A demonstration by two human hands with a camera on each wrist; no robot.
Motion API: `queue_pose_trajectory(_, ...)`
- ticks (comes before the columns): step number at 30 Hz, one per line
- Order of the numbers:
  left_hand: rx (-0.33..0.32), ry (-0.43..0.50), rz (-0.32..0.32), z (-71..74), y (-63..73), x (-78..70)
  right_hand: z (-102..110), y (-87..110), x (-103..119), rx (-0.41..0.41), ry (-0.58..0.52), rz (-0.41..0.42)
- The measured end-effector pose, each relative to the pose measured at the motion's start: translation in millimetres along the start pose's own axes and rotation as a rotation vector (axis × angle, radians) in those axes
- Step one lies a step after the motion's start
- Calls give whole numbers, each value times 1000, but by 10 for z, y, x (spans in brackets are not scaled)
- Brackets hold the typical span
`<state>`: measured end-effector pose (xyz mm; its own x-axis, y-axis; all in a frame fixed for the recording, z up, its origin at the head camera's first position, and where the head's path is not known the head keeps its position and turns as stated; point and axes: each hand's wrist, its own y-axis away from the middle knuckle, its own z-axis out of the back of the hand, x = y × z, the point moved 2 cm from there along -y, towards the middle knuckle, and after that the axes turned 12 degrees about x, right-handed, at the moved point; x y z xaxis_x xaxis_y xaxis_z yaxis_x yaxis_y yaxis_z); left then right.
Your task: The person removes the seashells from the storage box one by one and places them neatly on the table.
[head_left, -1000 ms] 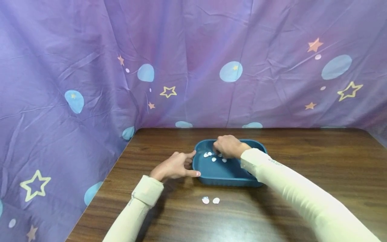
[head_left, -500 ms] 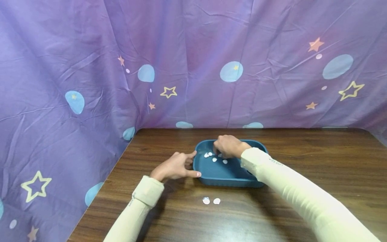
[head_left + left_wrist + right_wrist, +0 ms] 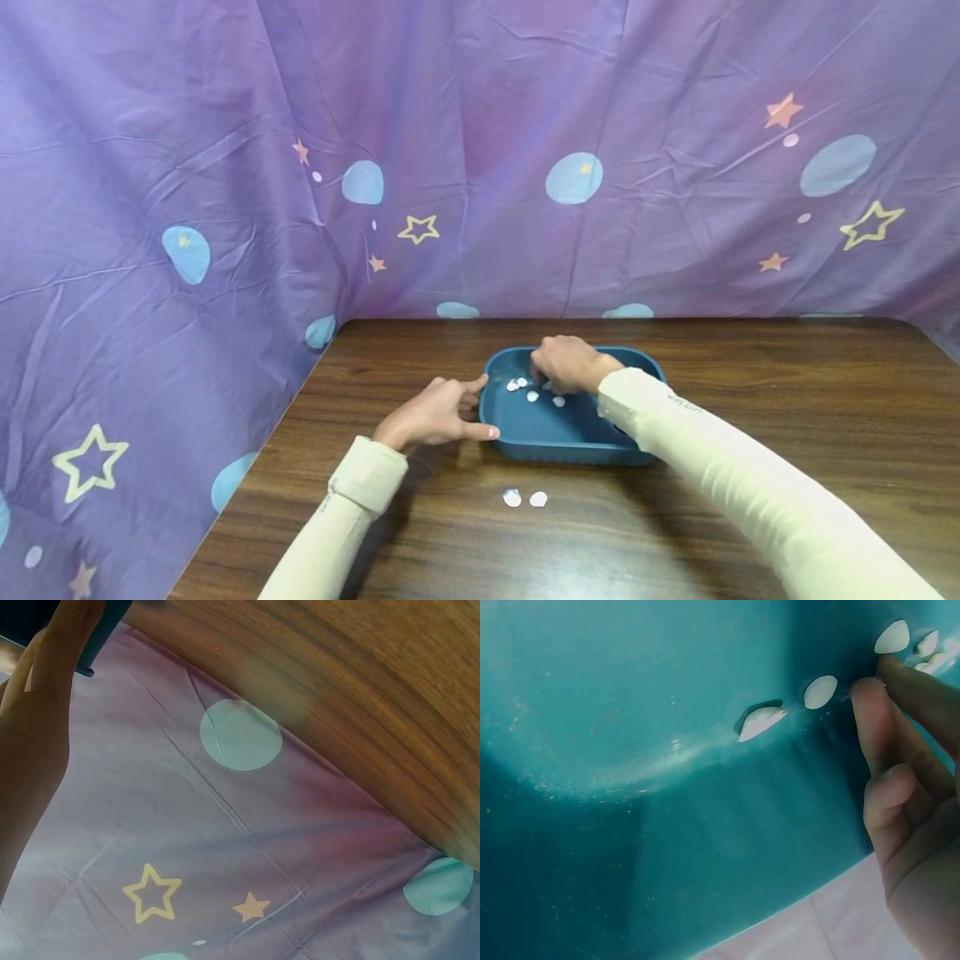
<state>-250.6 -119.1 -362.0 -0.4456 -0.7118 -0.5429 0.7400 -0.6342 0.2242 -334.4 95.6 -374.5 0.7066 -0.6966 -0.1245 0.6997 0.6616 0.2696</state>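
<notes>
A blue rectangular tub [image 3: 536,425] stands on the table. My left hand [image 3: 431,412] holds its left end, thumb at the near corner and a finger at the far side; in the left wrist view this hand [image 3: 41,712] and the tub's dark edge [image 3: 94,652] are partly cut off. Inside the tub lie several small white pieces like seashells [image 3: 532,397]. Over its far side reaches my right hand [image 3: 567,364]. In the right wrist view that hand's [image 3: 919,787] fingers are loosely bent, one tip at a white shell [image 3: 892,637], with no shell visible between them.
Two more white shells, a left one [image 3: 512,497] and a right one [image 3: 538,499], lie on the brown wooden table [image 3: 787,400] in front of the tub. A purple cloth [image 3: 480,250] with stars and blue ovals hangs behind the table and along its left side.
</notes>
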Motion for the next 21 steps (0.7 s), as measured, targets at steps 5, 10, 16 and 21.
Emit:
queue_pose_trajectory(5, -2, -6, -4, -2, -4, -5, -3, -12, -1, -16, -10, 0)
queue_pose_trajectory(10, 6, 8, -19, -12, -19, -12, 3, -5, -6, 13, -11, -13)
queue_pose_trajectory(16, 10, 6, -19, -6, -20, -6, 40, 27, -5, 39, -68, -6)
queue_pose_trajectory(21, 12, 22, -7, 4, -7, 5, 57, 45, 23, 102, -180, -1)
